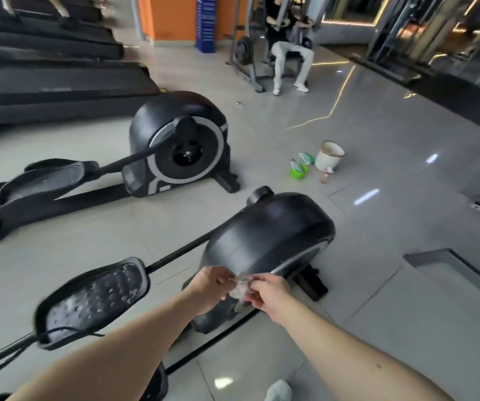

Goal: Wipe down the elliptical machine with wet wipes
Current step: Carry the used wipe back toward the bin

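Both hands, left hand (212, 287) and right hand (267, 293), pinch a crumpled wet wipe (240, 286) with fingers closed on it just in front of the elliptical's flywheel housing (267, 235); best unfold it flat before wiping the cover.

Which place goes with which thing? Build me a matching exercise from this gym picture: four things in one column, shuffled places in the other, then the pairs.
Things
1. wet wipe
2. white bucket
3. green container
4. foot pedal

Places
A. on the floor, just left of the bucket
B. left of the near elliptical's black housing, speckled with droplets
C. pinched between the left hand and right hand
D. standing on the grey floor, beyond the near elliptical

Pairs: 1-C, 2-D, 3-A, 4-B
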Motion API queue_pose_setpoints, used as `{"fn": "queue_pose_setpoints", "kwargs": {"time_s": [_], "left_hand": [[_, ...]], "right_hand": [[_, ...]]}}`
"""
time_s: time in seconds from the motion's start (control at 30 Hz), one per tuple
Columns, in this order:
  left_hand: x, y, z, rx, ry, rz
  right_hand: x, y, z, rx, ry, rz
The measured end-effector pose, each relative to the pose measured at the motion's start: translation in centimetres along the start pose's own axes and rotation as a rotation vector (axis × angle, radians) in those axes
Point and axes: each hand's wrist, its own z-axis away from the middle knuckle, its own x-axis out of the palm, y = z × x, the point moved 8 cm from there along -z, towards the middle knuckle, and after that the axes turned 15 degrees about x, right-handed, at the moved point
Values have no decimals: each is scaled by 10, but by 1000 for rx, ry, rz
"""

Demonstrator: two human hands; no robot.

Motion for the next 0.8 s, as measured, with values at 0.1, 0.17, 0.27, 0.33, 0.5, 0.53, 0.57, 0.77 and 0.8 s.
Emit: {"fn": "queue_pose_setpoints", "kwargs": {"time_s": [0.1, 0.17, 0.27, 0.33, 0.5, 0.53, 0.57, 0.77, 0.8], "left_hand": [[47, 25, -43, -4, -18, 8], [84, 48, -78, -5, -38, 9], [146, 96, -132, 6, -84, 15], [183, 130, -167, 29, -112, 29], [260, 200, -253, 73, -158, 1], [275, 210, -268, 80, -173, -9], [289, 220, -282, 88, -184, -17], [355, 261, -366, 120, -203, 23], [367, 264, -383, 136, -231, 10]], "right_hand": [[-59, -20, -24, -11, 1, -44], [-100, -40, -40, -20, -39, -70], [-172, -71, -56, 11, -95, -114], [-219, -93, -67, 15, -122, -104], [-334, -142, -84, -54, -160, -141], [-354, -149, -89, -64, -148, -140], [-373, -154, -94, -70, -131, -142], [-478, -192, -144, -74, 75, -126], [-494, -200, -154, -72, 108, -123]]}}
